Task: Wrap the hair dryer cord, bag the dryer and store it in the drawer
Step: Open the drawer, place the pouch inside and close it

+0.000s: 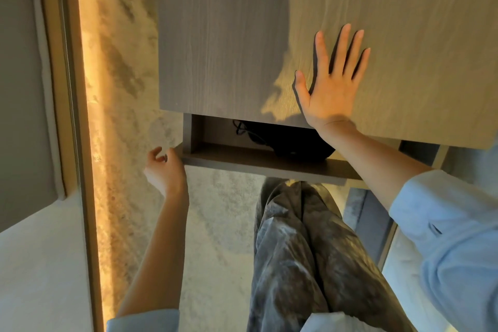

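Right hand (330,83) flat on cabinet top (390,21), fingers spread, holding nothing, left hand (164,170) loosely curled and empty, thumb at front corner of drawer (258,160), drawer partly open, black bag (293,144) inside, cord (242,128) trailing left.

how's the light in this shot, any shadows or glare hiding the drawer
Head view: warm low light rakes the tabletop, the right hand casts a hard shadow, a big shadow darkens the top's left half; the drawer interior is dim, the black bag nearly featureless; wide-angle edges bend.
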